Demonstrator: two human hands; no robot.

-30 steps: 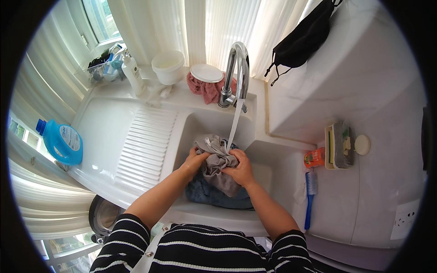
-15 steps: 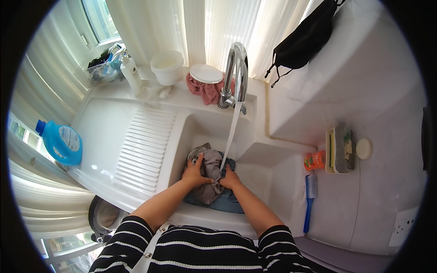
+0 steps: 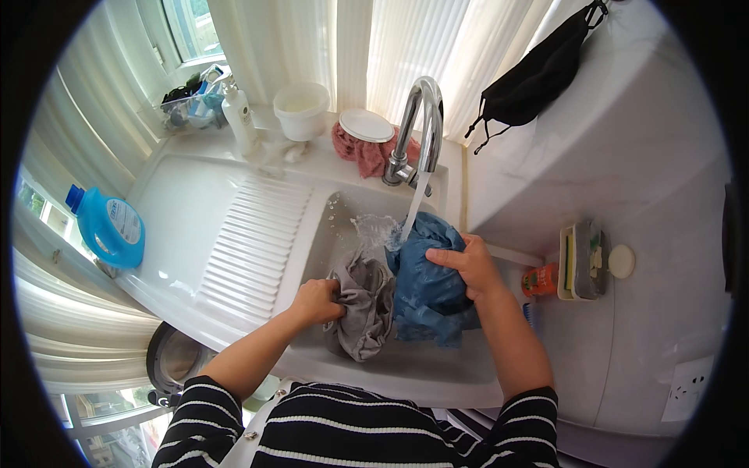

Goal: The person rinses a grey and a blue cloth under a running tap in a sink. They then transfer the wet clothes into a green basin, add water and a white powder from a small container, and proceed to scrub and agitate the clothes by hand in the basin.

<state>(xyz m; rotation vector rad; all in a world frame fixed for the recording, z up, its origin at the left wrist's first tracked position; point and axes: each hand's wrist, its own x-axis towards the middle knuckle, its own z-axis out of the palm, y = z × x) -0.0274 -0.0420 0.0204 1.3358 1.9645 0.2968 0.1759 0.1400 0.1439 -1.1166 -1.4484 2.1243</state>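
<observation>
Over the right part of the white sink (image 3: 316,257), my right hand (image 3: 472,269) grips a wet blue garment (image 3: 427,285) by its right side, thumb on top. Running water from the chrome faucet (image 3: 425,129) strikes the blue cloth's upper left corner and splashes leftward. Lower in the basin lies a crumpled grey-brown garment (image 3: 364,308). My left hand (image 3: 317,302) is closed on its left edge, with the fingertips hidden in the folds. The two garments lie side by side.
A ribbed washboard (image 3: 253,242) slopes left of the basin. On the left stands a blue detergent bottle (image 3: 113,230). Along the back are a pump bottle (image 3: 240,121), a white tub (image 3: 302,113) and a pink cloth (image 3: 370,160). An orange bottle (image 3: 540,279) and a sponge holder (image 3: 581,261) sit right.
My right hand has lifted the blue garment out from under the grey-brown one, up and to the right into the water stream. My left hand has shifted slightly left and down with the grey-brown garment.
</observation>
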